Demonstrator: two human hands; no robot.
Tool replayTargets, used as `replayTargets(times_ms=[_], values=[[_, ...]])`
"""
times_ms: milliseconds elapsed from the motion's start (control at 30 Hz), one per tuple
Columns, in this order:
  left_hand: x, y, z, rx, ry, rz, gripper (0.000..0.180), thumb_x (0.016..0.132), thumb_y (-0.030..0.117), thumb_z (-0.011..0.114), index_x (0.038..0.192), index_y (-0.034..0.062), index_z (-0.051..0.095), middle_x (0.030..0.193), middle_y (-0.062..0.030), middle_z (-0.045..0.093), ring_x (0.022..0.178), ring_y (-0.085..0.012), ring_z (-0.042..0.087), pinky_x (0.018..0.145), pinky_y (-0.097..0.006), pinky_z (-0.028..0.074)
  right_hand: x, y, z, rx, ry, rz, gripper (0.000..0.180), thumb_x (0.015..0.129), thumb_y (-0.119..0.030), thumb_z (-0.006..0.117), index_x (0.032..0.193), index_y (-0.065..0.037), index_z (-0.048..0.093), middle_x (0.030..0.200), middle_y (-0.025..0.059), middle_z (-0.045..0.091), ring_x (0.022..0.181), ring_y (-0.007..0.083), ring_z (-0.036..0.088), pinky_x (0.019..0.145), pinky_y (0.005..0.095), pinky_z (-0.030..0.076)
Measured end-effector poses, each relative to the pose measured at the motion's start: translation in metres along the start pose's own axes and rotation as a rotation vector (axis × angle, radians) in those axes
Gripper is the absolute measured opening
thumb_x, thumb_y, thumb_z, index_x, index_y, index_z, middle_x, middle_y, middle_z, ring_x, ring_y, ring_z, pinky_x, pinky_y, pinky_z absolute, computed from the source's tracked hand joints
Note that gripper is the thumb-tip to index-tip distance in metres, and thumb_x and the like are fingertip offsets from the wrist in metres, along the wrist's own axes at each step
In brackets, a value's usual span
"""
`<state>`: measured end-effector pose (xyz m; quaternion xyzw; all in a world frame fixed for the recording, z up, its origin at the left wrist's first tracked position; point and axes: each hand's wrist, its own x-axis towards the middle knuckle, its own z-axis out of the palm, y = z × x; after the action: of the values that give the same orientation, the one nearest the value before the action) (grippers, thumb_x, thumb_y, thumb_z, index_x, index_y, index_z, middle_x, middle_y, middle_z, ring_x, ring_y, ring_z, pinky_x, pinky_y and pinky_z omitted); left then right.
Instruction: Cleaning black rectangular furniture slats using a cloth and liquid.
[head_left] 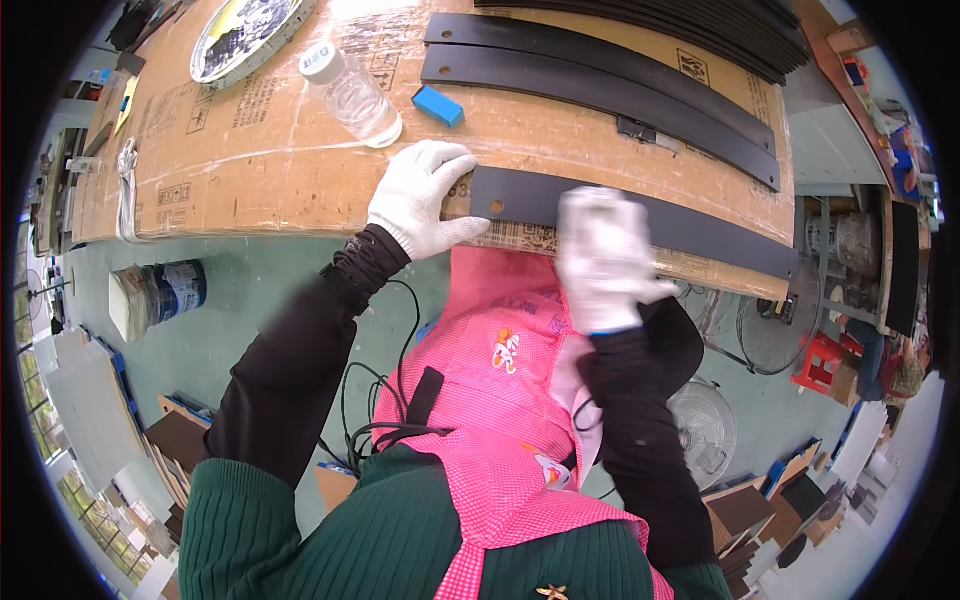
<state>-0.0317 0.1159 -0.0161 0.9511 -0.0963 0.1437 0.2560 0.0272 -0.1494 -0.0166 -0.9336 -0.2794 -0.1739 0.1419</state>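
Observation:
A long dark grey strip [690, 225] with a hole near its left end lies along the near edge of the cardboard-covered table [270, 150]. My left hand [422, 198], in a white knit glove, rests at that left end with thumb and fingers apart, the fingertips at the strip's end. My right hand [605, 255], also gloved in white, is over the strip's near edge left of its middle. Motion smears its fingers, so whether it holds anything is not visible. Beyond the strip lie a blue block [438, 106] and two more dark strips [600, 100], one overlapping the other.
A clear bottle with a white lid [350, 95] lies beyond my left hand. At the far left is a round lid smeared with dark paint [248, 35]. Dark strips are stacked [690, 25] at the far right. A bucket [175, 290] and a fan [702, 425] stand on the floor.

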Motion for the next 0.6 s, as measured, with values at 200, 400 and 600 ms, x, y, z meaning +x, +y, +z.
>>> replayTargets(times_ms=[200,400,600], values=[[-0.001,-0.006,0.008,-0.01,0.003,0.017,0.076,0.067,0.028,0.09,0.134,0.006,0.062,0.135,-0.0129,0.063,0.129,-0.0358,0.058,0.112,-0.047,0.045,0.019,-0.038,-0.005,0.198,-0.251,-0.243,0.022,0.088,-0.016,0.064,0.109,-0.01,0.066,0.112,0.0126,0.065,0.091,0.0314,0.068,0.073,0.0449,0.06],[-0.004,-0.004,-0.006,0.015,-0.02,-0.005,0.076,0.067,0.031,0.089,0.134,0.006,0.062,0.137,-0.0132,0.062,0.13,-0.0364,0.057,0.113,-0.049,0.043,0.023,0.04,-0.009,-0.447,-0.173,-0.003,0.025,0.103,-0.014,0.054,0.123,0.001,0.054,0.1,0.0149,0.064,0.089,0.0331,0.065,0.066,0.0423,0.059],[0.004,-0.011,0.021,-0.042,0.005,-0.007,0.073,0.068,0.036,0.089,0.13,0.005,0.063,0.133,-0.0135,0.063,0.128,-0.036,0.057,0.113,-0.049,0.043,0.048,-0.092,0.021,0.192,-0.242,-0.143,0.02,0.092,-0.02,0.062,0.109,-0.011,0.066,0.106,0.017,0.063,0.093,0.0345,0.068,0.07,0.0487,0.06]])
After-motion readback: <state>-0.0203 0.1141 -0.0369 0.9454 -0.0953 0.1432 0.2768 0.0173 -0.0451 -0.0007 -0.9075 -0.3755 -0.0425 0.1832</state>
